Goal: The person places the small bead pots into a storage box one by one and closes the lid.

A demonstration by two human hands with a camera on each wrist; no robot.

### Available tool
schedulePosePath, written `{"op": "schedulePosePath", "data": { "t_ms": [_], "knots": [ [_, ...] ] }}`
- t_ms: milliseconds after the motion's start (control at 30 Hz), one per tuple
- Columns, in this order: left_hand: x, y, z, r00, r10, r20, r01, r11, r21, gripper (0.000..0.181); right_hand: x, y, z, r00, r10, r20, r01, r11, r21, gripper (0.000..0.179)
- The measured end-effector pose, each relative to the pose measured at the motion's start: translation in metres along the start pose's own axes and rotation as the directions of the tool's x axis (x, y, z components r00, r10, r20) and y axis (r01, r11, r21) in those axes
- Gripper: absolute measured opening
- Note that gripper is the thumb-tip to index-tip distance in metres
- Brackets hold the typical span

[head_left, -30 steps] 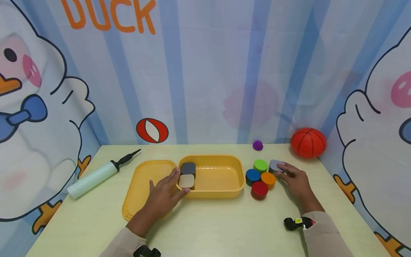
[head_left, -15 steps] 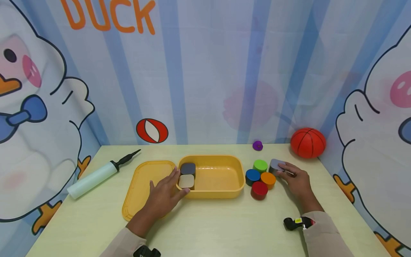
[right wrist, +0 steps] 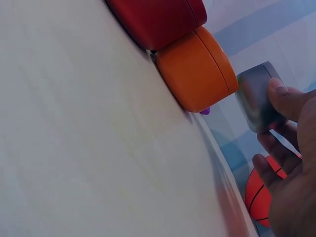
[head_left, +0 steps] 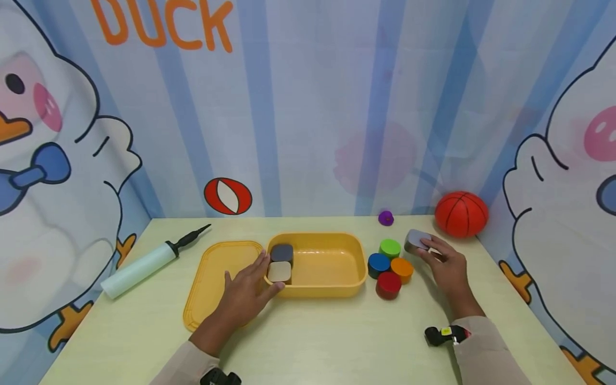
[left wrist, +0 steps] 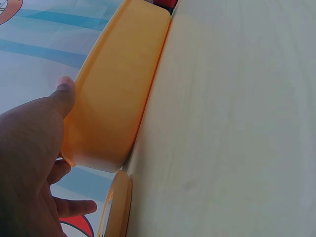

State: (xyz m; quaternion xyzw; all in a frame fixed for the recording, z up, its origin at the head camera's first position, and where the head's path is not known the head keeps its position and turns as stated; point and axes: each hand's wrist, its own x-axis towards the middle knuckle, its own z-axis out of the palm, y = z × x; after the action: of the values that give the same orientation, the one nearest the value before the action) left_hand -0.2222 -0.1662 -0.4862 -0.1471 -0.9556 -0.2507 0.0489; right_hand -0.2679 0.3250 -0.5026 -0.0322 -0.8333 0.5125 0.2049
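Note:
My right hand pinches a small grey square tin between thumb and fingers. In the right wrist view the tin appears tilted, apart from the table. Close to it stand round tins: green, blue, orange and red. My left hand rests at the left end of a yellow rectangular box, fingers fairly straight, thumb on the rim. Inside the box's left end lie a dark grey square tin and a beige one.
A yellow lid lies left of the box, partly under my left hand. Farther left is a pale green hand pump. Near the back edge sit a small purple object and a red basketball. A printed curtain hangs behind the table.
My right hand has lifted the grey tin slightly and tilted it, moving it a little toward the back. My left hand and the box have stayed in place.

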Motion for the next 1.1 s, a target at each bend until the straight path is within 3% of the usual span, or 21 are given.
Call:
{"op": "schedulePosePath", "data": {
  "t_ms": [100,400,767,1100],
  "knots": [
    [0.001,0.001,0.000,1.000,-0.002,0.005,0.002,1.000,0.004,0.088,0.001,-0.001,0.002,0.998,-0.047,-0.031,0.048,0.998,0.049,0.042],
    [0.000,0.001,0.000,1.000,-0.010,0.012,0.010,1.000,-0.001,0.089,0.000,-0.018,0.005,0.996,-0.075,-0.056,0.082,0.988,0.130,0.038],
    [0.002,0.003,0.000,1.000,-0.004,0.002,0.004,1.000,-0.018,0.090,-0.004,-0.049,0.008,0.983,-0.180,0.036,0.170,0.968,0.187,0.040],
    [0.001,0.000,0.001,1.000,-0.001,-0.008,0.001,1.000,-0.004,0.090,-0.008,-0.073,0.029,0.955,-0.265,0.132,0.239,0.953,0.187,0.036]
  ]
}}
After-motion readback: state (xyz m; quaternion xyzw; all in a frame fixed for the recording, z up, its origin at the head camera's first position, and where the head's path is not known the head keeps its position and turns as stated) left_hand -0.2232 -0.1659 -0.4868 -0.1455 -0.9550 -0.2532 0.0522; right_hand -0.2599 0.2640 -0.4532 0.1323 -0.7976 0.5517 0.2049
